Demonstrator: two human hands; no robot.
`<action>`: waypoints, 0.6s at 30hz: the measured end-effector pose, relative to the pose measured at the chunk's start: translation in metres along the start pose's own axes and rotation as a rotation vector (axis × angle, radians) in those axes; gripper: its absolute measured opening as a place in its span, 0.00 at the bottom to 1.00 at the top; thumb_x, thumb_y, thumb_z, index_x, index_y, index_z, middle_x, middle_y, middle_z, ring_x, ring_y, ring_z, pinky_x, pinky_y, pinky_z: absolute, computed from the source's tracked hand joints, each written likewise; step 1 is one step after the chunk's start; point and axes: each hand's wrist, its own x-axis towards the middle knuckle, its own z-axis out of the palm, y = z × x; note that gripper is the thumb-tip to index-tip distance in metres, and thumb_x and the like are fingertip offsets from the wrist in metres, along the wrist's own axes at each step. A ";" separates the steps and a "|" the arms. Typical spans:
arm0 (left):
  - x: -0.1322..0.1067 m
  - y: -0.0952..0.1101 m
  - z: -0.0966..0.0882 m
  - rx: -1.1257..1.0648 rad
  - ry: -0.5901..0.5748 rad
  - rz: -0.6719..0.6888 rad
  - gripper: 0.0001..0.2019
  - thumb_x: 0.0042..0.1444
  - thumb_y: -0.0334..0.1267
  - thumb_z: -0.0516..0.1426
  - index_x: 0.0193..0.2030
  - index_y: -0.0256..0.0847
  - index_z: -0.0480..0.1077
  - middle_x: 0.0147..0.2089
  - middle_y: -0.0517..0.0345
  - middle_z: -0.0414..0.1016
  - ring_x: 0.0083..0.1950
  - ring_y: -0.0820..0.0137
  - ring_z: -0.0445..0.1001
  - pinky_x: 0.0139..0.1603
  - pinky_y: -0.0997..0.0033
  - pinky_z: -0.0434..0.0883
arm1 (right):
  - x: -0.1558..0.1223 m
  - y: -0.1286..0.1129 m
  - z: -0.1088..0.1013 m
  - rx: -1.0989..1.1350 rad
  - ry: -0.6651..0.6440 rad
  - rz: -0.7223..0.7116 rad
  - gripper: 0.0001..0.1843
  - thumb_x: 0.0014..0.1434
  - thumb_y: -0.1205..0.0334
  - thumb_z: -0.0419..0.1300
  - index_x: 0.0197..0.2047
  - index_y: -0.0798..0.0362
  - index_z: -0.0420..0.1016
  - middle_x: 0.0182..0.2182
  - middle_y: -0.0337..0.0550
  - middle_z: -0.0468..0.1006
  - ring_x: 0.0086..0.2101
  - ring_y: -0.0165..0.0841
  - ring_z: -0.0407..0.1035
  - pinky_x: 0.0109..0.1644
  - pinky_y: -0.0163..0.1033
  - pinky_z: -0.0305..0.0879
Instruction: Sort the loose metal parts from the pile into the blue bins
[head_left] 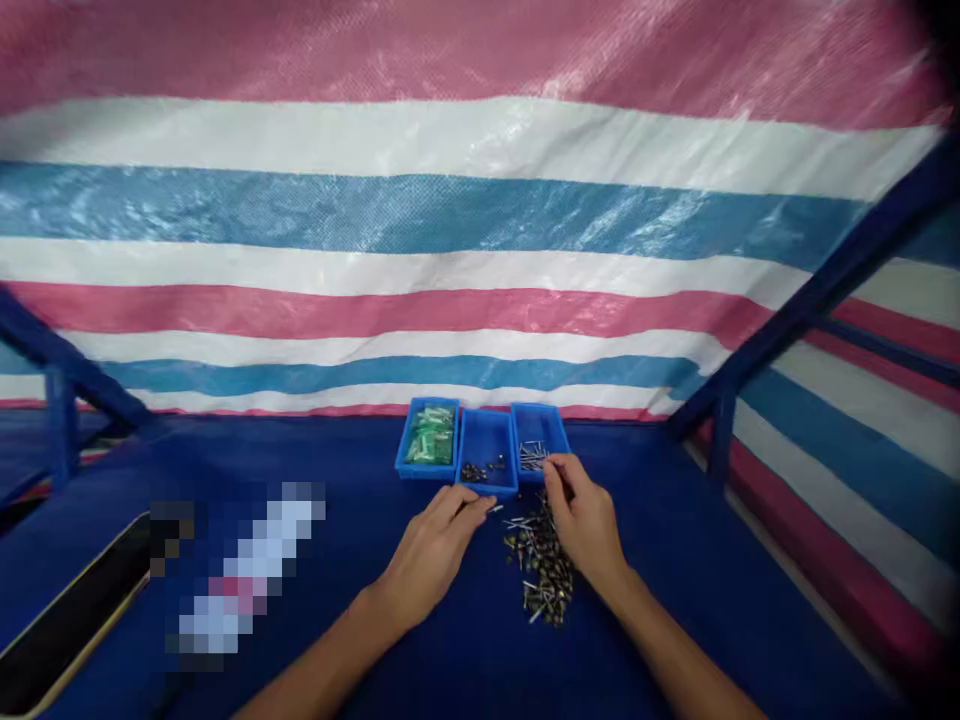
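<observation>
Workshop, seemingly: striped tarpaulin [420,272], metal parts [553,570], trays [486,436].

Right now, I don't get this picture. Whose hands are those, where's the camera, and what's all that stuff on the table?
No robot here: it's a person, wearing the camera on their head, looking forward and down. On the blue table, the left tray holds green packets, the middle tray small dark pieces, and the right tray thin silvery pins. In front lies a pile of small metal-looking bits. The person's bare left hand seems to pinch a small silvery piece. Their right hand is at the right tray's near edge; I can't tell whether it holds anything.
</observation>
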 end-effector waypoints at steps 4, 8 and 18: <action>0.004 0.002 -0.003 -0.037 0.052 0.026 0.11 0.78 0.32 0.51 0.57 0.44 0.75 0.51 0.52 0.77 0.49 0.64 0.78 0.51 0.65 0.78 | 0.004 -0.002 0.004 -0.002 0.008 0.002 0.17 0.78 0.48 0.50 0.51 0.48 0.75 0.32 0.37 0.81 0.28 0.33 0.77 0.36 0.35 0.65; 0.005 0.003 -0.005 -0.114 0.106 -0.007 0.05 0.76 0.35 0.56 0.52 0.43 0.74 0.49 0.54 0.78 0.48 0.66 0.79 0.50 0.68 0.77 | 0.005 -0.001 0.004 -0.001 0.007 0.009 0.18 0.78 0.48 0.50 0.50 0.48 0.75 0.30 0.36 0.80 0.27 0.33 0.76 0.36 0.35 0.64; 0.007 0.007 -0.005 -0.361 0.276 -0.156 0.05 0.72 0.35 0.62 0.42 0.43 0.73 0.42 0.58 0.74 0.32 0.73 0.66 0.37 0.71 0.66 | 0.006 -0.002 0.002 0.005 -0.003 0.011 0.17 0.77 0.48 0.51 0.50 0.48 0.75 0.28 0.35 0.79 0.26 0.33 0.75 0.34 0.35 0.64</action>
